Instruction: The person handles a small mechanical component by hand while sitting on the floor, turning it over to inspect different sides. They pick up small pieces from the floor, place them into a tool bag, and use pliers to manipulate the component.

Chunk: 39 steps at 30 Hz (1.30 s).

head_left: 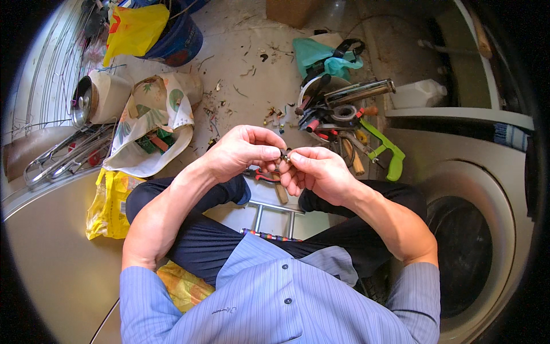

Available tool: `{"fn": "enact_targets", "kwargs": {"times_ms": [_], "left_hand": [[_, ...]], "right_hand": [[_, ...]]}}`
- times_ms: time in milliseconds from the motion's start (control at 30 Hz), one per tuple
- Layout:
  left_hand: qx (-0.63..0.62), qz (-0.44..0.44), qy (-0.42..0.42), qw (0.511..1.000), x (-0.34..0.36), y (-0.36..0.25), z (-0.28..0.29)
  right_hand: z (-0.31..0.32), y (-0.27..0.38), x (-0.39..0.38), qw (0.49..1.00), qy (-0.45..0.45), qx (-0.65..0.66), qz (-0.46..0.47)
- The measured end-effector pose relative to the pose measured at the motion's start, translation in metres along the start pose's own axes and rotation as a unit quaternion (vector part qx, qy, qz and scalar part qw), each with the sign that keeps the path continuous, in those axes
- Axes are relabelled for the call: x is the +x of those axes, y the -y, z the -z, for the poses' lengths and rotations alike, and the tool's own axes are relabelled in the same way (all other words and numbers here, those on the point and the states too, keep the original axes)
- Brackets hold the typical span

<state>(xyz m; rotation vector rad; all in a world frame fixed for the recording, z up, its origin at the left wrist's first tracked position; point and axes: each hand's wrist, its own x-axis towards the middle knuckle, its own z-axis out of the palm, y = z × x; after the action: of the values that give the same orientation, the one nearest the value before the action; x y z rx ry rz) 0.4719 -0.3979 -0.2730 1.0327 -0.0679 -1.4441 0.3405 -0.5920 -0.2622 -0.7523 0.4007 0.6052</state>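
Note:
Between my two hands, above my crossed legs, is a small dark piece with a brassy metal part (284,155), too small to name. My left hand (250,150) pinches it from the left with thumb and forefinger. From the right, my right hand (317,169) grips it between thumb and fingertips, the other fingers curled below. Under the hands, pliers with red and black handles (264,177) lie near a wooden handle (281,194). A metal frame (275,207) with two short legs is in front of my lap.
A bucket of tools (312,94) stands ahead right, with a green-handled tool (385,150) beside it. A patterned bag (150,123) holding bits is at the left, below a blue bucket (182,43). Scraps (278,114) litter the floor. A round-doored machine (487,195) flanks my right.

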Motion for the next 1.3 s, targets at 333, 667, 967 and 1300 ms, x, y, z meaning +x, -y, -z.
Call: {"fn": "enact_targets", "kwargs": {"times_ms": [333,667,967,1300], "left_hand": [[-0.049,0.021,-0.003,0.999,0.001,0.008,-0.002],[-0.046,0.008,-0.001,0.999,-0.001,0.011,-0.007],[0.035,-0.033,-0.048,0.998,-0.012,0.003,-0.016],[0.046,-0.064,-0.034,0.996,-0.016,0.007,-0.019]], "right_hand": [[0.004,0.0,0.004,0.999,0.007,0.046,-0.01],[0.004,0.002,0.001,0.999,0.008,0.05,0.001],[0.003,0.005,0.0,0.999,0.006,-0.024,0.019],[-0.001,0.005,-0.002,0.998,-0.01,-0.053,0.019]]}}
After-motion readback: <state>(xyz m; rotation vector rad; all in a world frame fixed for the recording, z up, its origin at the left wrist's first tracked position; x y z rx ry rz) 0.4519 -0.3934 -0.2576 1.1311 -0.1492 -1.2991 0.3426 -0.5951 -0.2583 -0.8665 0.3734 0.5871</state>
